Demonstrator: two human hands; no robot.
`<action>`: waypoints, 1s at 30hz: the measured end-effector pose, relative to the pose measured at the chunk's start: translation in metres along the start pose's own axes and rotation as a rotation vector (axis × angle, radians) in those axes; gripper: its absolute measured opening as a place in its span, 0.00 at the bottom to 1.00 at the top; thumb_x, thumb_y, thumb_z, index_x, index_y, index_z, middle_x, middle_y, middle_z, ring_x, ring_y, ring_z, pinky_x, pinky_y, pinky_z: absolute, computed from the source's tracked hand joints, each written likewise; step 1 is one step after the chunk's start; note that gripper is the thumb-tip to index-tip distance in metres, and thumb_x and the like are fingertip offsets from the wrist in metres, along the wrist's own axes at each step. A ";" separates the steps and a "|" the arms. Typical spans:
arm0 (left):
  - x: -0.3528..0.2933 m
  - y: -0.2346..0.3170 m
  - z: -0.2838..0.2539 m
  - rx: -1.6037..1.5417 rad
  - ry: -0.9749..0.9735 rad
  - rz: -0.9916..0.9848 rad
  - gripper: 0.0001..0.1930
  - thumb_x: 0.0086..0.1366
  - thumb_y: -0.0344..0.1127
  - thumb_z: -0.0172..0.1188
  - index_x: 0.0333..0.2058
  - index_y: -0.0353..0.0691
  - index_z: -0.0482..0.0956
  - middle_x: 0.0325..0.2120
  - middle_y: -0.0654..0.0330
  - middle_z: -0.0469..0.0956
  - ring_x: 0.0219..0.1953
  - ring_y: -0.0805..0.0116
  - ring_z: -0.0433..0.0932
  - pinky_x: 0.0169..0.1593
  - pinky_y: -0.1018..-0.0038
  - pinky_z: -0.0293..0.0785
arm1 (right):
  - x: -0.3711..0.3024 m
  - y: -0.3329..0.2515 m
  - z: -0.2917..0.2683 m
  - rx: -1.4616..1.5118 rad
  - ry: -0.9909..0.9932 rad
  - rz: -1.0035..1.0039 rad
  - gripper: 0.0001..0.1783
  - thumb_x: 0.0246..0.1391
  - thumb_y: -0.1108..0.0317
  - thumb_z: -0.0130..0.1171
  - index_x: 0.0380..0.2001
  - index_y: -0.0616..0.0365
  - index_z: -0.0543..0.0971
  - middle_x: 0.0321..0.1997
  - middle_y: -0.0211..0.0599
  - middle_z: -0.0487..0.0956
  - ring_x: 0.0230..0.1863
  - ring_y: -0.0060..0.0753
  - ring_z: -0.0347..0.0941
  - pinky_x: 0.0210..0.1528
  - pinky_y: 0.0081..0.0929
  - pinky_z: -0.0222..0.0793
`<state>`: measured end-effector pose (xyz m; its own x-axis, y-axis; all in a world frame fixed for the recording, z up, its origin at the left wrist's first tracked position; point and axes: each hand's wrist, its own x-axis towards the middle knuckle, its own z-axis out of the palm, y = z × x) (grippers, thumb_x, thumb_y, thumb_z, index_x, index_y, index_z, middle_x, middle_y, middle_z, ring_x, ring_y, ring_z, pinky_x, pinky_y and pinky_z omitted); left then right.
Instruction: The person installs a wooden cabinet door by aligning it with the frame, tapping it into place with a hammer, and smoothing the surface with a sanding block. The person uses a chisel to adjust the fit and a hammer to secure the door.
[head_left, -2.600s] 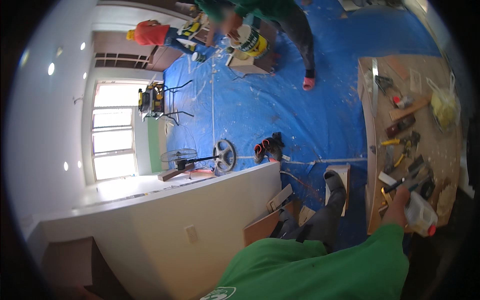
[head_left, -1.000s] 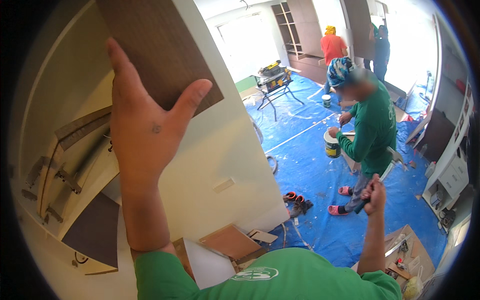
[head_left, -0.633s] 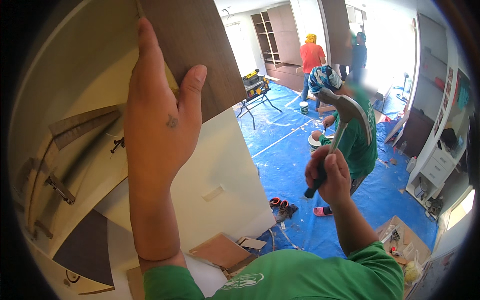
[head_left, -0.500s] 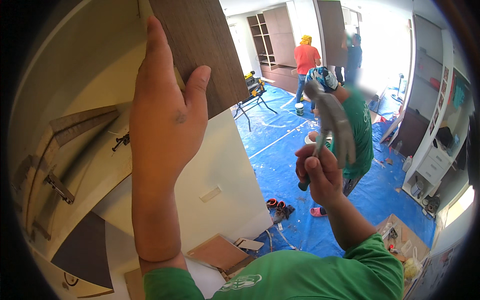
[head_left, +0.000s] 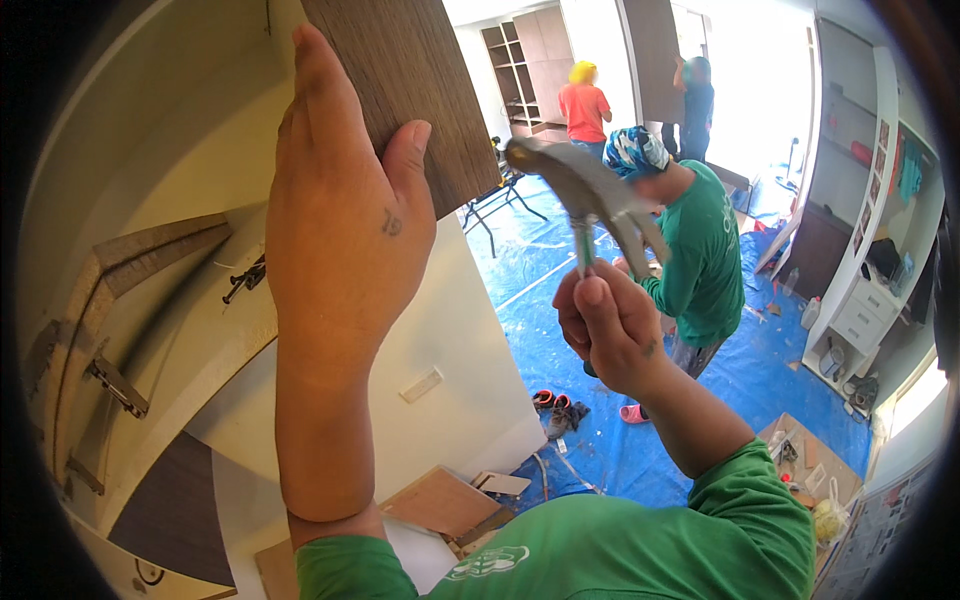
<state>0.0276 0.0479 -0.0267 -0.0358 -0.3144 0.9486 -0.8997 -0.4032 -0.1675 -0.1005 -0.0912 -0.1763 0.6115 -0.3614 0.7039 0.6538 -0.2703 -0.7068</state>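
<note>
Against the dark brown wood-grain panel, upper left, the left hand lies outstretched, unclenched; the right hand grasps a grey metal claw hammer, seemingly near the panel's lower corner. Best brace steadily, outside the hammer's path.

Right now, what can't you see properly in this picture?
All in the head view:
- Top of the brown panel: cut off by the upper edge.
- Palm of the left hand: turned away, hidden by its own back.
- Most of the handle of the hammer: covered by the right hand.
- What the green-shirted co-worker holds: hidden behind the hammer and right hand.
- Some items on the wooden table: too small.
</note>
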 end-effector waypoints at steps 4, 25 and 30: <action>0.001 0.002 -0.002 0.003 0.004 -0.009 0.39 0.73 0.45 0.55 0.72 0.30 0.48 0.68 0.36 0.59 0.69 0.42 0.64 0.68 0.60 0.63 | -0.002 0.007 0.003 -0.012 -0.002 0.006 0.27 0.74 0.46 0.41 0.33 0.60 0.72 0.17 0.23 0.63 0.15 0.11 0.55 0.15 0.16 0.49; 0.004 0.020 -0.005 0.054 -0.142 -0.179 0.63 0.53 0.51 0.76 0.73 0.29 0.41 0.69 0.32 0.55 0.71 0.43 0.58 0.72 0.63 0.55 | 0.006 0.033 -0.027 0.336 -0.057 -0.090 0.19 0.75 0.56 0.42 0.50 0.62 0.71 0.22 0.27 0.69 0.19 0.15 0.64 0.25 0.17 0.62; 0.007 0.024 -0.002 0.120 -0.176 -0.207 0.68 0.50 0.49 0.79 0.72 0.26 0.33 0.68 0.29 0.53 0.71 0.43 0.57 0.71 0.63 0.57 | 0.031 0.046 -0.038 0.381 -0.126 0.034 0.19 0.76 0.57 0.40 0.54 0.61 0.71 0.18 0.24 0.66 0.18 0.14 0.62 0.22 0.17 0.59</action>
<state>0.0045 0.0376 -0.0238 0.2291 -0.3549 0.9064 -0.8215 -0.5700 -0.0155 -0.0685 -0.1482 -0.1896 0.6696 -0.2459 0.7008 0.7366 0.0987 -0.6691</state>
